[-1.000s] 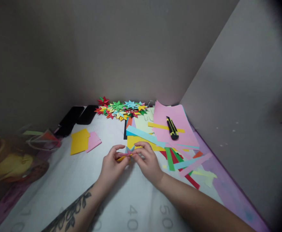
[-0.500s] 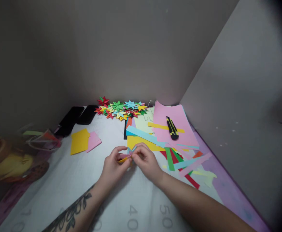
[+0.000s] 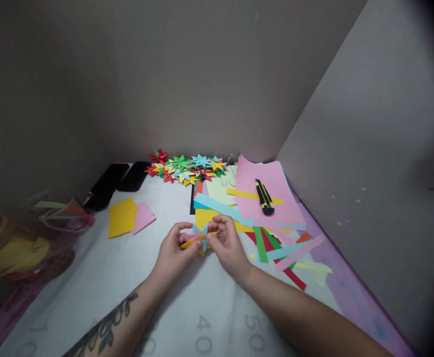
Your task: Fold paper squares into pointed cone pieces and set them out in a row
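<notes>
A many-pointed folded-paper star in pink, pale blue and yellow (image 3: 200, 238) is held just above a white cloth with grey numerals (image 3: 120, 277), its left side pinched by the left hand (image 3: 174, 247), its right edge grasped between the thumb and fingers of the right hand (image 3: 230, 247). Creases could be crushed or points bent if it were squeezed too hard; folded sections could slip apart if unevenly pulled. Beyond the right hand, a black-and-yellow utility knife (image 3: 264, 197) is laid on pink paper sheets (image 3: 269, 173); whether its blade is exposed cannot be told. Reach to the right is cluttered by loose coloured paper strips (image 3: 262, 245). Yellow paper squares (image 3: 121, 218) are placed to the left, and finished-looking multicoloured paper stars (image 3: 182, 162) are heaped near the wall (image 3: 187, 89).
</notes>
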`<state>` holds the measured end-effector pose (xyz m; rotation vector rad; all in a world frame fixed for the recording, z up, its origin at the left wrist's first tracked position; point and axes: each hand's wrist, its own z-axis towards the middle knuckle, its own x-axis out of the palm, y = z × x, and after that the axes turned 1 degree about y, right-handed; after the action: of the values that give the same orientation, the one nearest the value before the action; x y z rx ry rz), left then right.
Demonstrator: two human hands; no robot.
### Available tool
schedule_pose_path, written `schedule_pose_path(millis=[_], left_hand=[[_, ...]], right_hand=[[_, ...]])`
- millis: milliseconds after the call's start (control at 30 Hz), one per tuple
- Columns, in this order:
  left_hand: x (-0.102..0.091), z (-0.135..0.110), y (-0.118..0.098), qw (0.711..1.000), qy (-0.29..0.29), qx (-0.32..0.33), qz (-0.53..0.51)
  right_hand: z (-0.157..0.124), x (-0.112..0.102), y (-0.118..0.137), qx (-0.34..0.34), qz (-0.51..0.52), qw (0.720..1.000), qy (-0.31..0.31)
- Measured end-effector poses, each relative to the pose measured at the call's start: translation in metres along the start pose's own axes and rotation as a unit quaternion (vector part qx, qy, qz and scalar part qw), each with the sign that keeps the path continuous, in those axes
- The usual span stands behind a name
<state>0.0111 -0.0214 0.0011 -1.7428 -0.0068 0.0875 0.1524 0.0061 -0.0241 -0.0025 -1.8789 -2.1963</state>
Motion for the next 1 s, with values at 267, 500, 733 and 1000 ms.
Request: schedule_pose_path(millis=[267,500,733,1000], left_hand=[[-0.001,0.002,-0.001,0.997,-0.015,0.002,-0.078],[0.001,-0.001,-0.005,0.999,0.007,0.014,-0.031],[-0.001,-0.002,-0.001,0.996,-0.022,0.050,0.064],[-0.005,-0.006,0.004,0.975,-0.055,0.142,0.164]], right_hand=[[0.000,0.004,-0.005,0.042,0.013,0.998,0.048],[0.000,-0.001,0.000,-0.009,-0.043,0.999,0.024],[-0.003,-0.005,0.003,-0.136,-0.156,0.978,0.015],[-0.005,-0.007,0.018,-0.190,-0.227,0.954,0.052]])
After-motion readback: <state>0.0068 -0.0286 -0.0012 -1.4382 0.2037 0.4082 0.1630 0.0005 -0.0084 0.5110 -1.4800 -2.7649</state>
